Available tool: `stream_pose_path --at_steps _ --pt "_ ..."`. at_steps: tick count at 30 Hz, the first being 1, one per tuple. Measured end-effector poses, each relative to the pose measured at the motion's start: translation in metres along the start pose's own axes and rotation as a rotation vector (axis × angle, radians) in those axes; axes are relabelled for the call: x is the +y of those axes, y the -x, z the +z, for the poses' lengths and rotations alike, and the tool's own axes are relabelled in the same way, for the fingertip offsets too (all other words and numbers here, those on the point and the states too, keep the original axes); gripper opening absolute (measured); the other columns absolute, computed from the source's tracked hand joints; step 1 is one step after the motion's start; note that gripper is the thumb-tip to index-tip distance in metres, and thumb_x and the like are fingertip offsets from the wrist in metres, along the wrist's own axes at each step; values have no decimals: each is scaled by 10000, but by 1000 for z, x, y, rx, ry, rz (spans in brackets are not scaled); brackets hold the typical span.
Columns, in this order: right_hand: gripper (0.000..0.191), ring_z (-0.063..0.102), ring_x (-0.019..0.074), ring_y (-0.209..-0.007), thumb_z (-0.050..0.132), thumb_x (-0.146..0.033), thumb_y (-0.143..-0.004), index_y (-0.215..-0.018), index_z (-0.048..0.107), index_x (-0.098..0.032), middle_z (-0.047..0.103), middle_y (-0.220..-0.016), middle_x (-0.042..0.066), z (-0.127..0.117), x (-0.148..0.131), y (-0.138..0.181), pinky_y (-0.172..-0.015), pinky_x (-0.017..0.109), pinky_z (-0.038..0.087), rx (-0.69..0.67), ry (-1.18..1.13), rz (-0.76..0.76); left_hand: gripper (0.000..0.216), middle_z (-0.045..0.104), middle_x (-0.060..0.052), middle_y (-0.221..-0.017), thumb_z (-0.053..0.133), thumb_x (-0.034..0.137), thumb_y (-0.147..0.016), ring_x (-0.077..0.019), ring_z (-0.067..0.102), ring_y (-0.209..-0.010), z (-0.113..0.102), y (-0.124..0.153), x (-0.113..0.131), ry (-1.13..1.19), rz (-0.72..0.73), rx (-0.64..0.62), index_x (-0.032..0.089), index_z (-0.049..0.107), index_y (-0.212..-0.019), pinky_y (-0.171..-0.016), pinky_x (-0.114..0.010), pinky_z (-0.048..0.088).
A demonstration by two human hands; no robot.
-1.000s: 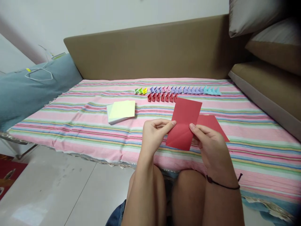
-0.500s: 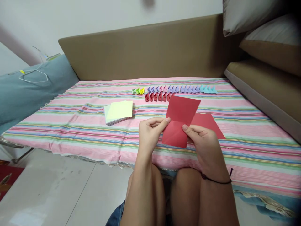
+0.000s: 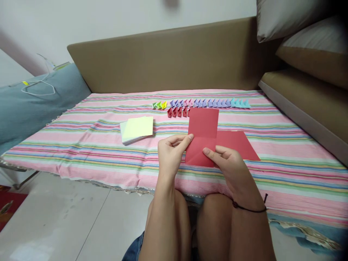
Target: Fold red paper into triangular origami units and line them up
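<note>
A creased sheet of red paper [image 3: 203, 123] is held up above the striped cloth, with a fold line running across its middle. My left hand [image 3: 174, 150] pinches its left edge near the crease, thumb in front. Lower on the right side, my right hand [image 3: 224, 159] grips it between thumb and fingers; the fingers behind the paper are partly hidden. More red paper [image 3: 239, 145] lies flat on the cloth behind my right hand. The held sheet covers part of a row of small dark red folded paper pieces [image 3: 177, 112].
A pad of pale yellow and white square paper [image 3: 138, 129] lies to the left. Behind, a row of green, yellow, purple, pink and blue folded pieces [image 3: 217, 103] stands on the striped cloth [image 3: 89, 152]. A brown backrest [image 3: 163, 61] and cushions [image 3: 312, 87] border the seat.
The upper half of the red paper has swung left and now stands straighter. My right thumb has slid slightly left across the lower half, and both hands have shifted a little left.
</note>
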State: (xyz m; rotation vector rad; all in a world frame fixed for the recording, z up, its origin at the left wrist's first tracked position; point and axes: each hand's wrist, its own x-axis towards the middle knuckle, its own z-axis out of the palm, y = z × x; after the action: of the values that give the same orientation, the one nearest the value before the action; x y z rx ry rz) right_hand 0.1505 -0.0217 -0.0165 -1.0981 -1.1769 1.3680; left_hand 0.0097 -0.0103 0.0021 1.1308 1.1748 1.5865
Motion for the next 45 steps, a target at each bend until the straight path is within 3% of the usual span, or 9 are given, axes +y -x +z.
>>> stream_pose_path --at_steps 4,8,14,22,28,33,37,41,45 --pt "236 635 175 -716 682 -413 -732 -862 698 -215 703 -778 5 6 -1 -2 -668 276 507 31 -124 -12 191 723 -60 -717 726 333 -670 -164 647 -651 2 2 1 -27 5 -57 145 740 -700 -605 -259 513" --pt "216 624 163 -640 698 -419 -712 -748 696 -206 700 -711 -4 3 0 -1 -597 271 500 26 -68 4 198 727 -63 -727 734 339 -659 -175 654 -659 1 1 0 -53 21 -26 146 742 -705 -599 -263 513" --pt "272 593 124 -575 716 -437 -683 -658 657 -173 634 -610 -10 -5 0 1 -560 235 502 -85 13 50 185 734 -67 -759 721 322 -680 -164 654 -661 -5 -2 0 -35 35 47 147 747 -734 -594 -249 513" --pt "322 552 118 -441 709 -438 -682 -543 613 -164 611 -489 16 -1 3 -2 -450 226 478 47 171 0 181 730 -64 -746 718 317 -686 -156 651 -664 -6 -3 -4 -42 71 80 140 737 -721 -605 -248 519" --pt "248 620 143 -533 717 -401 -682 -681 677 -157 652 -556 28 0 4 -3 -532 241 527 8 85 22 175 722 -42 -708 719 314 -688 -146 647 -654 -6 -5 -7 -19 103 156 145 736 -727 -603 -236 515" --pt "240 647 171 -634 708 -394 -698 -723 683 -157 672 -623 31 -3 8 -5 -610 265 530 11 139 -28 180 726 -44 -708 724 311 -683 -150 656 -667 -7 -6 -4 -29 66 146 137 735 -727 -620 -236 527" --pt "260 659 194 -814 716 -390 -696 -850 683 -182 708 -830 38 0 9 -8 -719 280 524 57 -20 -51 188 733 -53 -732 722 317 -686 -161 666 -680 -7 -5 -4 -58 30 58 136 737 -734 -634 -247 534" --pt "219 653 181 -720 694 -376 -727 -814 661 -178 700 -782 37 8 8 -9 -629 276 519 203 -274 -53 187 732 -52 -724 717 321 -691 -156 664 -663 -2 -2 -3 -85 8 -31 137 732 -717 -613 -235 529" --pt "145 624 149 -652 712 -306 -715 -738 657 -173 676 -699 14 11 5 -8 -593 247 499 240 -394 -84 187 730 -57 -721 732 311 -674 -151 664 -649 3 0 1 -80 -25 -65 128 724 -714 -611 -231 531"
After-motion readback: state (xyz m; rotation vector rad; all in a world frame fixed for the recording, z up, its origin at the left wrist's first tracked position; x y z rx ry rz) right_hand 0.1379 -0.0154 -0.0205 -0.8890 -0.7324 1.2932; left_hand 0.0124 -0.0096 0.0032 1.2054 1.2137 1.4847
